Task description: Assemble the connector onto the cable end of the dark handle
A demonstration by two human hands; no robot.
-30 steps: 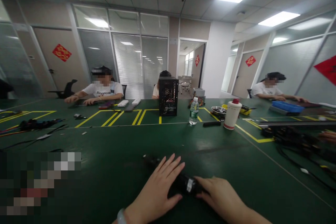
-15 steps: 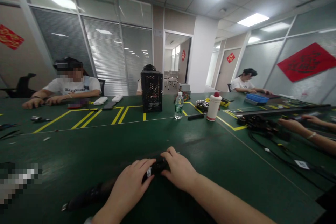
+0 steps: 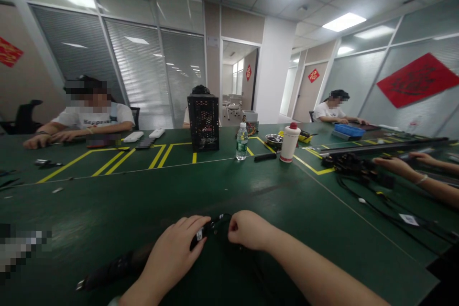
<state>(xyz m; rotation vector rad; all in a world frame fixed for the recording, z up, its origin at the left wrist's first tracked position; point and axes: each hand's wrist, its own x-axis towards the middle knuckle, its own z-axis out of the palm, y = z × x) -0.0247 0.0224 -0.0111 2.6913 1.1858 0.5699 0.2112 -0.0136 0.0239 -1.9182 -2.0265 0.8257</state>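
My left hand (image 3: 172,253) lies over a black cable bundle (image 3: 118,266), closing on it just behind a small white label (image 3: 199,235). The bundle runs toward the lower left and ends in a small metal tip (image 3: 81,285). A thin black wire loop (image 3: 224,222) rises between my hands. My right hand (image 3: 249,230) is curled into a loose fist at the loop's right side, and the wire seems to run into it. All of this rests on the green work table (image 3: 143,201).
A co-worker's hands (image 3: 394,166) reach in at the right beside a black cable harness (image 3: 347,163). Farther off stand a black mesh case (image 3: 202,123), a water bottle (image 3: 242,142) and a white bottle (image 3: 289,143). Several people sit along the table.
My right hand has moved right, away from my left hand, and a thin wire loop now shows between them. The view has turned slightly.
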